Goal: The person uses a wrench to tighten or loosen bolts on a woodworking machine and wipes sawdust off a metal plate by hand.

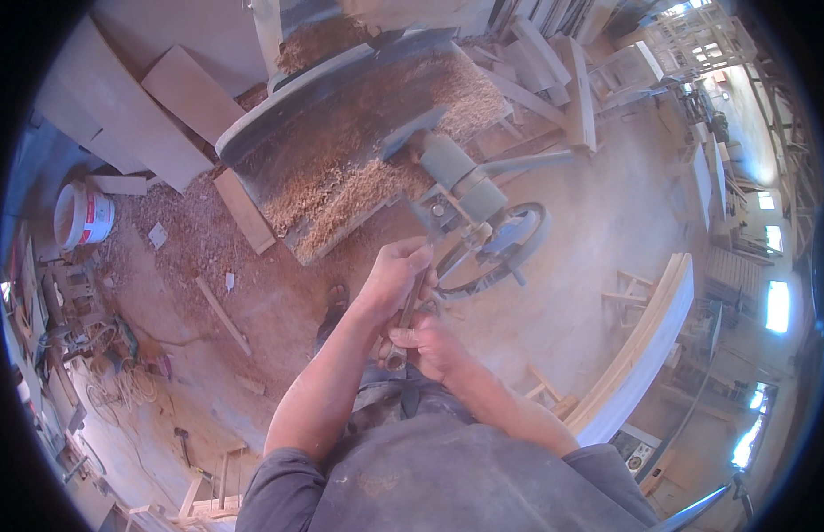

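My left hand [396, 277] is closed around the upper part of a metal wrench [408, 315]. Below it, my right hand [427, 344] grips the same wrench near its lower end, where a ring shows by the thumb. Both hands are in front of my body, close to a large machine. Just beyond them is the machine's round handwheel [529, 232], joined to a grey cylindrical housing [463, 177]. The wrench's upper end is partly hidden by my left fingers, so I cannot tell whether it touches the machine.
Wood shavings [341, 199] cover the machine's wide bed. A white bucket [84, 215] stands at the left, and wooden boards [128, 97] lean behind it. A long curved wooden piece [638, 350] rises at the right. A hammer [182, 446] and loose sticks lie on the dusty floor.
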